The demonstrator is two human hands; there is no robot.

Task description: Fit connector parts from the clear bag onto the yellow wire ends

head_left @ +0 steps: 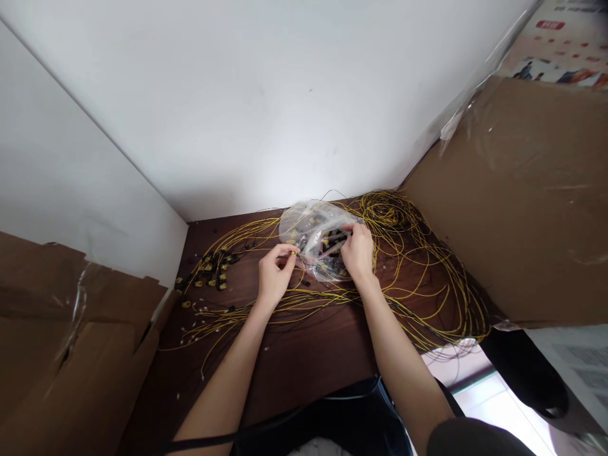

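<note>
My left hand [274, 273] is closed in a pinch on a small yellow connector [294, 253] at the end of a thin yellow wire. My right hand [357, 252] is closed on the edge of a clear plastic bag [306, 225] that holds several yellow and black connectors. Both hands hover over a dark wooden table [304, 354]. Long thin yellow wires [418, 266] lie in loose loops across the table, with a denser coil [384, 212] at the back right.
A cluster of yellow and black connectors [213, 266] lies at the left of the table. Brown cardboard sheets stand at the left [71, 342] and right [517, 209]. White walls [266, 107] close the back. A black object [527, 370] sits at the lower right.
</note>
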